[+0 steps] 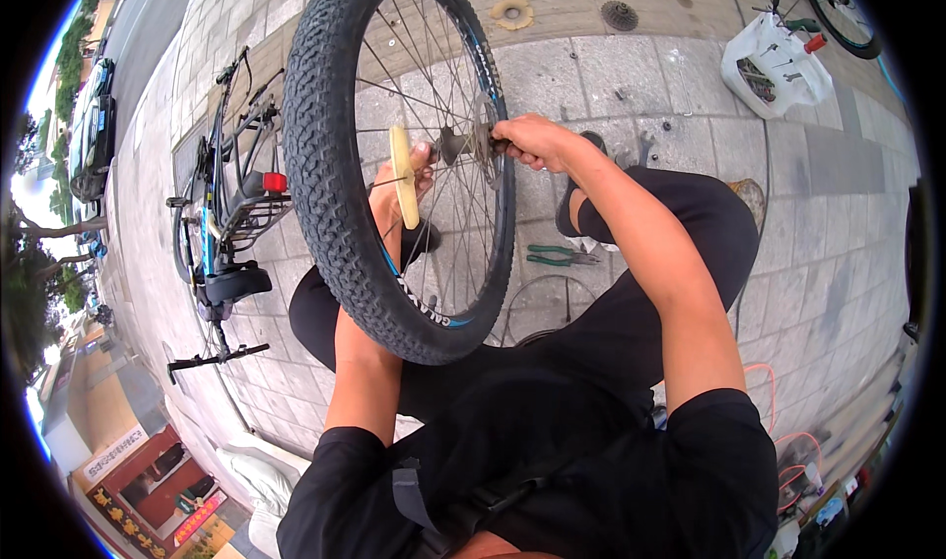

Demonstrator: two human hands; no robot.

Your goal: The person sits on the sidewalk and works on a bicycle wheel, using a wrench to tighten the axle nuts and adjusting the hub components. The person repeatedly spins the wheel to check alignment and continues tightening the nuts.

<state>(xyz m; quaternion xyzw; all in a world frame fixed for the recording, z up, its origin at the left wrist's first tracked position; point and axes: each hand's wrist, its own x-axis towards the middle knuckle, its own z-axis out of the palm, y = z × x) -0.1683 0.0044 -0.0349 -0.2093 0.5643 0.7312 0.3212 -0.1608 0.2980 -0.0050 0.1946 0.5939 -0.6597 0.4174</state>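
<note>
A bicycle wheel with a chunky black tyre stands upright between my knees. My right hand is closed, its fingertips pinched on the axle end beside the brake disc. On the opposite side, my left hand reaches behind the tyre and spokes. Its thumb and fingers close on the other axle end by the hub; the tyre covers part of that forearm. A pale yellow, bar-shaped piece, apparently a spoke reflector, sits among the spokes in front of my left hand.
Green-handled pliers and a wrench lie on the paving. Farther off are a cassette, a yellowish disc and a white tool tub. A bicycle without its wheel rests at the left.
</note>
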